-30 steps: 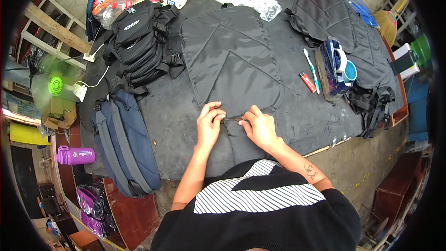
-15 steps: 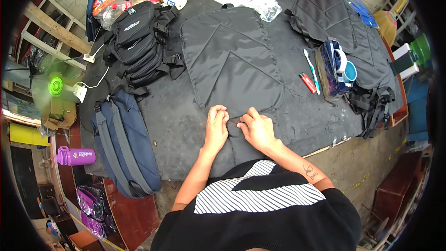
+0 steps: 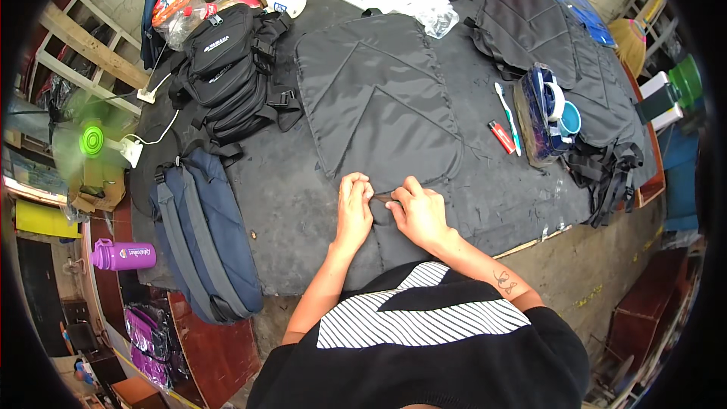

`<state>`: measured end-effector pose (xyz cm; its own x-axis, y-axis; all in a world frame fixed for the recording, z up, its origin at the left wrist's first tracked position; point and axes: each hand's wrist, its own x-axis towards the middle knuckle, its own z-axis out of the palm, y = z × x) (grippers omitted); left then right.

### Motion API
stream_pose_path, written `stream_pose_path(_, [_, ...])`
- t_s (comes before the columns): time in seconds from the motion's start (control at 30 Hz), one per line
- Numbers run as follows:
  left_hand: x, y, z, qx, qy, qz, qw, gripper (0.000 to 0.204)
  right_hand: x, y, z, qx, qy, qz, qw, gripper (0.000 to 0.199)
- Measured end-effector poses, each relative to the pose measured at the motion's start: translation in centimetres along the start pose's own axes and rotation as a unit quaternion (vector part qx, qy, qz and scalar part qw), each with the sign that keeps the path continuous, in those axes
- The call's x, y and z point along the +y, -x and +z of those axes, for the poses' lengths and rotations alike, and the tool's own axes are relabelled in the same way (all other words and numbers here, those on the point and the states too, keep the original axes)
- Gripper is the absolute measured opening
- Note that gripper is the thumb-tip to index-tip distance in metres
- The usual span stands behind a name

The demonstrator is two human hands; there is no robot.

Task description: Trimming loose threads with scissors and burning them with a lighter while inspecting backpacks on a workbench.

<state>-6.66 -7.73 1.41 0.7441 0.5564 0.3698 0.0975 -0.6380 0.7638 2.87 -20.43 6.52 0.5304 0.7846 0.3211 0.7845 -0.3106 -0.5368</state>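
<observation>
A black fabric backpack panel (image 3: 379, 125) with stitched V-shaped seams lies flat on the dark table in front of me. At its near edge my left hand (image 3: 354, 212) and my right hand (image 3: 419, 216) sit close together, fingers bent in a pinch. Between the fingertips runs a short, dark, narrow strip of black fabric, part of the panel's near end or a piece joined to it; which one I cannot tell. More black cloth hangs from there toward my body.
Left on the table are a black multi-pocket bag (image 3: 219, 60) and a navy backpack (image 3: 208, 235). A toothbrush (image 3: 508, 120), a red lighter (image 3: 501, 137) and a clear case (image 3: 541, 117) with tape rolls lie right, beside another black backpack (image 3: 598, 83). A purple bottle (image 3: 125, 254) is far left.
Both hands stay almost where they were, still pinching at the panel's near edge. Nothing else has visibly moved.
</observation>
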Motion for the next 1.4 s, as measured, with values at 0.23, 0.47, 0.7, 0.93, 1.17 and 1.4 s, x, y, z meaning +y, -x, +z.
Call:
stream_pose_path(0.23, [0.0,-0.2,0.0,0.008,-0.005,0.004,1.0,0.007,0.5,-0.3,0.7,-0.001,0.004,-0.008,1.0,0.014])
stream_pose_path(0.47, [1.0,1.1,-1.9,0.056,0.061,-0.016,0.996,0.011,1.3,-0.6,-2.6,0.087,-0.054,0.088,0.991,0.02])
stream_pose_path(0.7, [2.8,3.4,-7.5,-0.176,-0.013,-0.148,0.973,0.031,7.9,3.5,-7.9,-0.103,-0.047,0.296,0.949,0.037])
stream_pose_path(0.93, [4.0,-0.1,-6.2,-0.241,0.504,-0.166,0.813,0.026,8.7,2.1,-5.7,-0.102,-0.827,0.196,0.516,0.025])
stream_pose_path(1.17, [2.5,-5.0,-4.4,-0.166,0.078,0.009,0.983,0.031,7.3,-2.1,-2.3,0.081,-0.493,0.197,0.843,0.022])
stream_pose_path(1.4, [0.9,-4.7,-2.4,-0.207,-0.252,0.016,0.945,0.063,2.3,-2.7,0.2,0.029,0.023,0.105,0.994,0.041])
